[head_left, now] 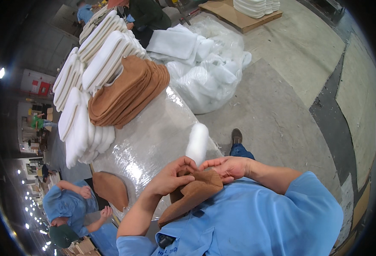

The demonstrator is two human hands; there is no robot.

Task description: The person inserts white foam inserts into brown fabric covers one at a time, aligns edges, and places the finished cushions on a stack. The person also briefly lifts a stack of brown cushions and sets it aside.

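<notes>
Close to my chest I hold a brown fabric cover [196, 190], folded open at its upper edge. My left hand [173, 176] is closed on the left side of that edge, fingertips bent inward. On the other side my right hand [229, 167] pinches the edge, its fingertips close to those of the left. Part of the cover is hidden behind my left hand and forearm. Just beyond my hands a rolled piece of white batting [197, 143] lies on the plastic-covered table [138, 147].
A stack of brown covers [130, 91] and tall piles of white padding [79, 128] fill the table's far left. Beyond its right edge sits a clear bag of white padding [213, 81]. A co-worker [74, 205] at left is beside another brown piece [111, 190].
</notes>
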